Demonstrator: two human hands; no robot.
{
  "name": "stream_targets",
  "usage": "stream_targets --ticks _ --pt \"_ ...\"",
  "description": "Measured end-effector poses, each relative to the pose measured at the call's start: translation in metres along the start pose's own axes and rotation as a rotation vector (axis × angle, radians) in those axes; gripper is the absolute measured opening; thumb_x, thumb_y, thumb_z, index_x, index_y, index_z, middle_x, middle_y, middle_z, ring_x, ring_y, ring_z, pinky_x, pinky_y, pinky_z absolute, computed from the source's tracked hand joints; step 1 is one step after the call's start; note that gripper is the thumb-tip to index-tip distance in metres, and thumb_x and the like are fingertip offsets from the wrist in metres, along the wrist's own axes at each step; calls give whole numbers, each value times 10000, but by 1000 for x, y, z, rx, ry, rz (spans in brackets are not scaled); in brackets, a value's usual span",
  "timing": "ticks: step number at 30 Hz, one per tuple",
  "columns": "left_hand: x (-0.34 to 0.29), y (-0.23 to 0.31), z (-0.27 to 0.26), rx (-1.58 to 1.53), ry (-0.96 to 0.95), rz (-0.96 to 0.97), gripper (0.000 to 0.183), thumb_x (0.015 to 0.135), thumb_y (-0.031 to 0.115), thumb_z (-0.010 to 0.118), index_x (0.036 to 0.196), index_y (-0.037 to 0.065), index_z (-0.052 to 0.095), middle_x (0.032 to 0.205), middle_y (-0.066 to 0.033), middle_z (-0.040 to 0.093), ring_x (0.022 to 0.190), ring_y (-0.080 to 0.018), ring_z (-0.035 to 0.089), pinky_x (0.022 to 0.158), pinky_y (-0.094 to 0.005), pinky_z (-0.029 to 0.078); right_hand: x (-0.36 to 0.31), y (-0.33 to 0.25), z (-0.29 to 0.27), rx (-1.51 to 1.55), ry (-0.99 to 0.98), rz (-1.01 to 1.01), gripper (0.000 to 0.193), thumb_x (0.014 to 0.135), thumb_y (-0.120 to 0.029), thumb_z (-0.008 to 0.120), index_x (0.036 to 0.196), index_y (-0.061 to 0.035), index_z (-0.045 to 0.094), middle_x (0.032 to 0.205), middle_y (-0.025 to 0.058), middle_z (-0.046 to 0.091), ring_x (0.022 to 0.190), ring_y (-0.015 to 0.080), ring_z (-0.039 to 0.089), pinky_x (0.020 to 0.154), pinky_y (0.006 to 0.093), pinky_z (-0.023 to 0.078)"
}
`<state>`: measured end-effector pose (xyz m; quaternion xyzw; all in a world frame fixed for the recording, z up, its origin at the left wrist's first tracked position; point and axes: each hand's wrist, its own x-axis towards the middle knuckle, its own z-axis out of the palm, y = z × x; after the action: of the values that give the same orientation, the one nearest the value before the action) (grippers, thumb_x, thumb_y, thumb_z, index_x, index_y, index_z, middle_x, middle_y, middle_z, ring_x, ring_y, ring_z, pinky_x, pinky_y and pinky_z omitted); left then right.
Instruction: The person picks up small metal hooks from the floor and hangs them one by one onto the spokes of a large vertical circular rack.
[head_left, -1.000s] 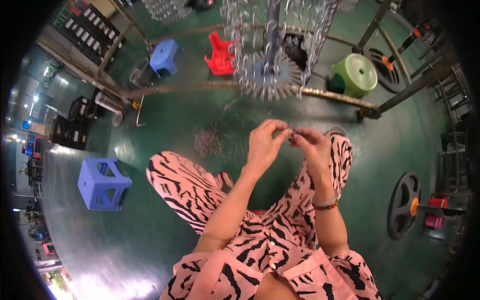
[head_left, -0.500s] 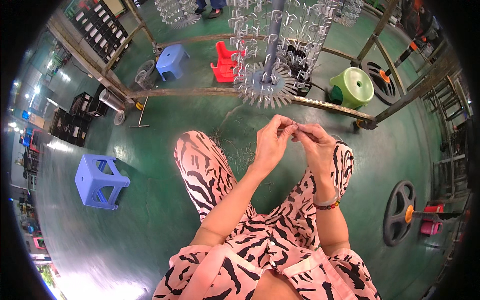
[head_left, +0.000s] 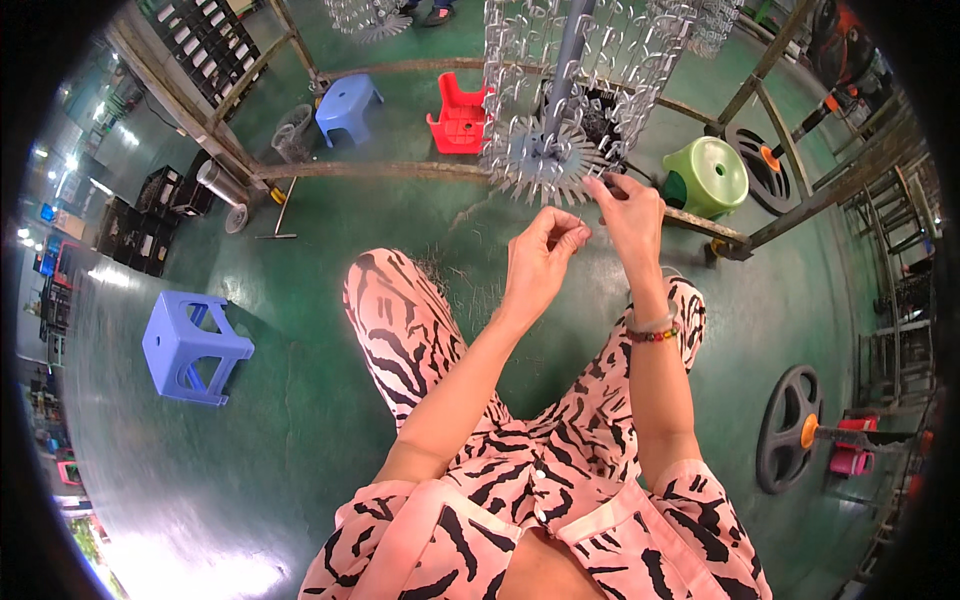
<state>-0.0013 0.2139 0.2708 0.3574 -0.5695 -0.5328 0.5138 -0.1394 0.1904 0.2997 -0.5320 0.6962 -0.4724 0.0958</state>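
While wire-like bits [head_left: 455, 277] litter the green floor [head_left: 300, 440] toward 11 o'clock, left hand [head_left: 540, 258] sits at 12, fingers pinched together on what looks like a thin piece [head_left: 580, 220], too small to identify. Right hand [head_left: 634, 220] a little clockwise and farther out, fingers by the rim of a spiked metal disc [head_left: 535, 168]; whether they grip anything, cannot tell. Risks, as judged: a slack pinch could lose the piece among the litter; spikes could snag a fingertip reaching in; a knock could tangle the hooked strands [head_left: 655, 70] above. Beyond: green stool [head_left: 722, 168] at 1 o'clock, red stool [head_left: 460, 130] near 12.
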Motion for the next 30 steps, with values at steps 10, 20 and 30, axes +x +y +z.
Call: stream_targets --ticks 10,20,30 --pt "28 -17 2 177 -4 136 76 824 54 597 831 -17 572 723 -51 631 670 -87 574 627 -240 467 -4 13 -2 28 -77 87 223 770 -177 598 875 4 675 626 174 624 527 239 631 553 341 485" --pt "36 -19 3 430 -135 192 120 801 117 617 850 8 618 746 -141 655 693 -275 638 642 -354 470 -22 20 -10 61 -182 51 212 814 -183 605 917 -12 674 673 44 645 521 83 554 528 229 456" --pt "47 -23 3 451 -127 163 101 834 86 568 851 -14 569 750 -174 624 686 -265 618 638 -340 470 -24 30 -19 -27 -156 2 359 841 -333 602 866 18 673 639 50 626 550 90 556 526 250 448"
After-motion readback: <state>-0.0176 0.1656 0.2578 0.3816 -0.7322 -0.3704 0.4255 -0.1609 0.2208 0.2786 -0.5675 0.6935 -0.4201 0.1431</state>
